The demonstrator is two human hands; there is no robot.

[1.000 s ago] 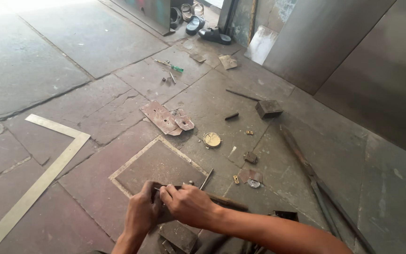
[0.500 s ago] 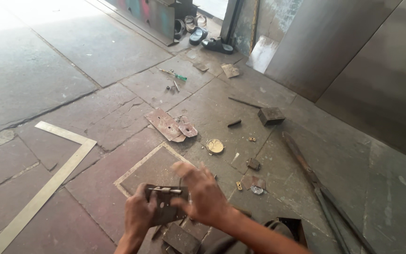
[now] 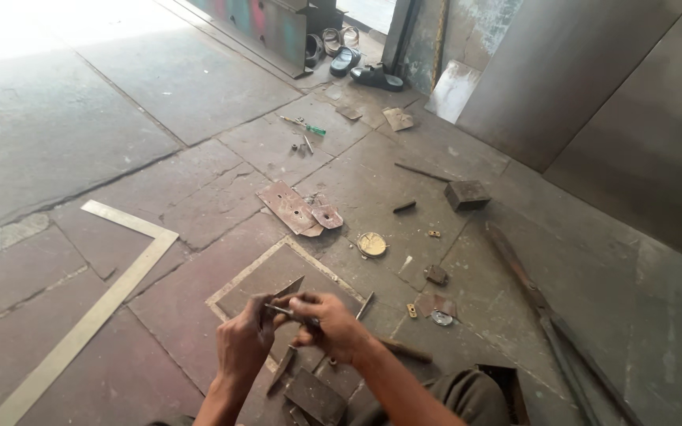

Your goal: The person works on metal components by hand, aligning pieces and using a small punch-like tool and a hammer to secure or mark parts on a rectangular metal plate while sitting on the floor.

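Both hands [image 3: 294,327] pinch small metal piece [image 3: 287,293].

Both forearms are bare from the bottom edge of the picture up to the wrists, with no sleeves, cuffs or gloves showing. The left hand [image 3: 245,341] and the right hand [image 3: 331,325] are bare too; no ring, watch or band can be made out on them. Beside the right forearm lies a fold of dull grey-green trouser cloth [image 3: 458,396], plain and unpatterned.
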